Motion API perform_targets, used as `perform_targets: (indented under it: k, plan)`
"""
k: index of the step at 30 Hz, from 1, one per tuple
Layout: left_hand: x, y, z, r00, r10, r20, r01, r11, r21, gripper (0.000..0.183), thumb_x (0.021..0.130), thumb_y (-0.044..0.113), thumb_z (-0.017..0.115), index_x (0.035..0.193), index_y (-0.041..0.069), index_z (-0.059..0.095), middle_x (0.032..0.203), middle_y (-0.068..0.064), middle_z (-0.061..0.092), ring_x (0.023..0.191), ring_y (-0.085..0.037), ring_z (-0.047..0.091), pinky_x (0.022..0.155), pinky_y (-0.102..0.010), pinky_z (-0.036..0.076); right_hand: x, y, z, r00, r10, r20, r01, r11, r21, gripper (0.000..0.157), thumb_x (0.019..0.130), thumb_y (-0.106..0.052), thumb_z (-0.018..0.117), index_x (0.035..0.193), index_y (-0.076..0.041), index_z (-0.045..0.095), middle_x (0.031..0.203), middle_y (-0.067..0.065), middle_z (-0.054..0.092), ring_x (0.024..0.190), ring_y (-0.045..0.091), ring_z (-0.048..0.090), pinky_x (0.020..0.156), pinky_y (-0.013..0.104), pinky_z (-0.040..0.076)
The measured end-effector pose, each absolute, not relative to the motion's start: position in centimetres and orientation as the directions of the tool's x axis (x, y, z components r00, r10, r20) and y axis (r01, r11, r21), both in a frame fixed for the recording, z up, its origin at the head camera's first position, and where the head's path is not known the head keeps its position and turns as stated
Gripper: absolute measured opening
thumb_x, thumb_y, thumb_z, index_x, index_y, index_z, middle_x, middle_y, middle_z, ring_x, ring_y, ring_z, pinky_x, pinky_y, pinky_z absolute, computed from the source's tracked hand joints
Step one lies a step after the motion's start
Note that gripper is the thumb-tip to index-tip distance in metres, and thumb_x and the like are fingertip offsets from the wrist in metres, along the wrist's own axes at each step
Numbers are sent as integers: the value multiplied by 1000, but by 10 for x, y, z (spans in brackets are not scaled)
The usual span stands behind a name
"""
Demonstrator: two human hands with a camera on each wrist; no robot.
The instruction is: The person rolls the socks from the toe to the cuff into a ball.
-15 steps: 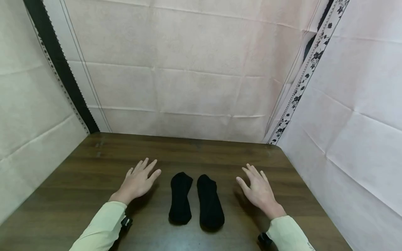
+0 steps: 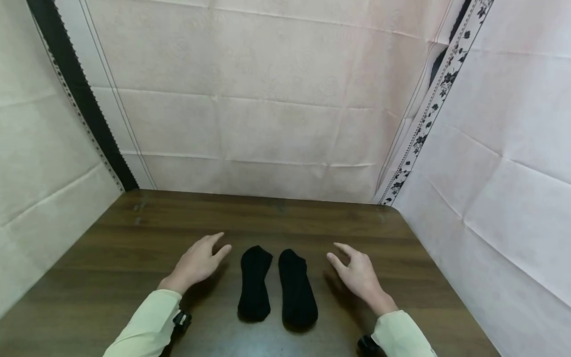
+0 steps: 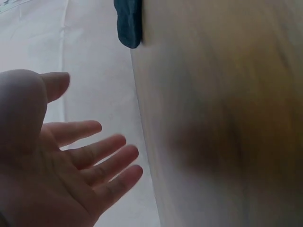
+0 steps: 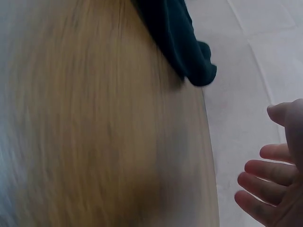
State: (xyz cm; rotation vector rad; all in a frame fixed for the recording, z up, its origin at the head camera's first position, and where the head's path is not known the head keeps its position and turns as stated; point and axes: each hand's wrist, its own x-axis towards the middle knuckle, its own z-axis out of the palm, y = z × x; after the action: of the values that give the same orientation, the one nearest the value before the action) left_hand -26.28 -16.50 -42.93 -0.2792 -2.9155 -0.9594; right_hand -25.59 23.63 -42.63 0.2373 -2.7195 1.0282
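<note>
Two black socks lie side by side on the wooden table, a left sock (image 2: 255,285) and a right sock (image 2: 297,290), with a narrow gap between them. My left hand (image 2: 196,263) hovers over the table to the left of the left sock, fingers relaxed and holding nothing. On the other side, my right hand (image 2: 359,275) hangs above the wood to the right of the right sock, its thumb and fingers apart. Neither hand touches a sock. Each wrist view shows an uncurled palm, with part of a dark sock (image 3: 129,23) near the top edge.
The brown wooden table (image 2: 285,220) reaches back to a pale, creased cloth (image 2: 276,124). More cloth hangs at the left and at the right (image 2: 504,173), with a floral border strip along the right corner. Light green sleeves and dark wrist straps cover my wrists.
My right hand has moved left, nearer the right sock, and the fingers of both hands have bent slightly downward. The left hand has shifted only a little. The socks lie as before.
</note>
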Motion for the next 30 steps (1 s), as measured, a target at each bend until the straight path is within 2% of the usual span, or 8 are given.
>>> perform_targets:
  k: [3, 7, 11, 16, 20, 30]
  plan:
    - [-264, -161, -428, -983, 137, 123, 184, 747, 639, 61, 104, 43, 53, 150, 4, 44, 146, -22, 49, 131, -43, 46, 102, -62, 39, -254, 231, -427, -962, -79, 263, -244, 685, -687, 51, 96, -40, 69, 134, -7, 63, 128, 14, 66, 114, 27, 65, 94, 48, 51]
    - [-268, -156, -426, -985, 124, 123, 174, 697, 696, 54, 103, 32, 59, 148, 4, 47, 136, -19, 58, 120, -36, 57, 95, -55, 47, -252, 224, -427, -967, -77, 243, -237, 619, -749, 47, 94, -37, 72, 131, -7, 65, 123, 12, 69, 108, 23, 68, 91, 44, 53]
    - [-270, -154, -426, -991, 106, 81, 132, 667, 733, 57, 103, 28, 61, 151, 4, 41, 135, -19, 57, 118, -34, 57, 92, -54, 49, -249, 218, -425, -978, -63, 201, -202, 547, -812, 41, 93, -31, 74, 127, -8, 68, 117, 10, 71, 104, 22, 69, 86, 41, 55]
    - [-272, -153, -428, -993, 98, 58, 108, 645, 757, 60, 102, 27, 61, 153, 4, 38, 135, -19, 56, 118, -35, 56, 91, -53, 49, -247, 212, -422, -988, -76, 132, -150, 351, -924, 37, 93, -17, 75, 124, 1, 67, 107, 13, 73, 95, 26, 71, 73, 34, 58]
    - [-271, -152, -429, -995, 94, 43, 94, 639, 764, 58, 102, 27, 62, 151, 4, 41, 134, -18, 57, 117, -34, 56, 89, -52, 50, -243, 208, -422, -988, -114, 101, -129, 272, -954, 42, 93, -16, 74, 126, 7, 64, 108, 20, 72, 94, 34, 71, 72, 36, 59]
    - [-273, -149, -433, -994, 103, 31, 89, 624, 776, 58, 102, 27, 62, 151, 4, 41, 131, -16, 59, 117, -35, 56, 89, -50, 50, -241, 204, -424, -979, -199, 44, -86, 208, -974, 49, 96, -21, 71, 132, 10, 58, 118, 25, 68, 98, 36, 71, 75, 41, 59]
